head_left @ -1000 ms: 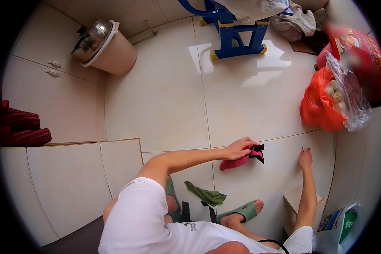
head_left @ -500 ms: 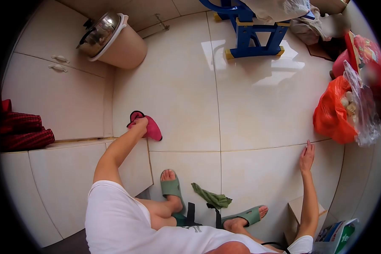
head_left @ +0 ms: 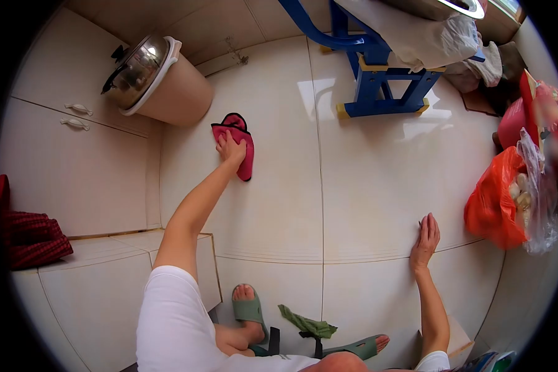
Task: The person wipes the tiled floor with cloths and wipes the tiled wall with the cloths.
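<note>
My left hand (head_left: 230, 149) presses a pink cloth (head_left: 247, 162) with dark edging against the tiled floor (head_left: 273, 204), its fingers over the middle of the cloth. One end of the cloth is folded up beyond the fingertips. On the right, my right hand (head_left: 425, 243) is low over the floor with its fingers stretched out; whether it touches the tiles I cannot tell. A small dark speck shows beside its fingertips, too small to name. A crumpled green cloth (head_left: 309, 322) lies between my feet in green slippers (head_left: 248, 310).
A pale bucket (head_left: 177, 93) with a metal pot lid (head_left: 141, 65) stands upper left beside white cabinets (head_left: 80, 167). A blue stool (head_left: 378, 93) carries a white bag at the top. Along the right wall sits a red plastic bag (head_left: 493, 201) holding pale round items.
My left hand has moved forward and right with the pink cloth, away from the cabinet step. My right hand has shifted left across the floor. The camera view has tilted a little.
</note>
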{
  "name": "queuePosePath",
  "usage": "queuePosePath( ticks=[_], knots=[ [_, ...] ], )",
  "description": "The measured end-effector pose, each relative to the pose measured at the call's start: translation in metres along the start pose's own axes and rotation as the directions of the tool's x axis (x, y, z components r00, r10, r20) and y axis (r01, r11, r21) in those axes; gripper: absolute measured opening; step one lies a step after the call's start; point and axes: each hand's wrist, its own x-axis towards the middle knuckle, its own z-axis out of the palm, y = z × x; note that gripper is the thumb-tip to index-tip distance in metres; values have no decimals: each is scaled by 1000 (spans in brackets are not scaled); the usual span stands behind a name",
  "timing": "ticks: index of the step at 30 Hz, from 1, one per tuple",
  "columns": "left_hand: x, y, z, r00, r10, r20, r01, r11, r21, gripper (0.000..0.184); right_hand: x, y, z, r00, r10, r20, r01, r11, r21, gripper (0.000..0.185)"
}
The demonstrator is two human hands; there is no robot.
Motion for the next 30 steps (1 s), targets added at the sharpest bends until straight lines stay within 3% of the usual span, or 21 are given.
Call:
queuePosePath(
  ticks=[3, 9, 13, 15, 21, 26, 30],
  knots=[
    [62, 35, 4, 999, -18, -40, 18, 1000, 9, 79, 2, -2, -2, 1000, 6, -12, -6, 999, 33, 35],
    [109, 97, -3, 1000, -19, -18, 20, 998, 55, 77, 6, -6, -5, 999, 32, 21, -33, 999, 31, 38],
    [132, 122, 11, 967, 248, 62, -251, 967, 43, 75, 10, -7, -6, 1000, 14, 16, -15, 1000, 26, 40],
    [132, 131, 28, 883, 470, 5, -470, 883, 2, 71, 8, -6, -4, 1000, 2, 14, -2, 1000, 26, 41],
    [20, 175, 44, 578, 813, 72, -816, 576, 39, 72, 7, -8, -4, 1000, 8, 7, -8, 1000, 19, 41],
    [-71, 151, 58, 609, 792, 52, -791, 601, 110, 75, 5, -3, -5, 1000, -7, -9, 7, 1000, 20, 40],
    [-132, 147, 54, 529, 837, 136, -848, 525, 70, 73, 0, 1, -1, 1000, -7, -24, 8, 999, 43, 40]
  ],
)
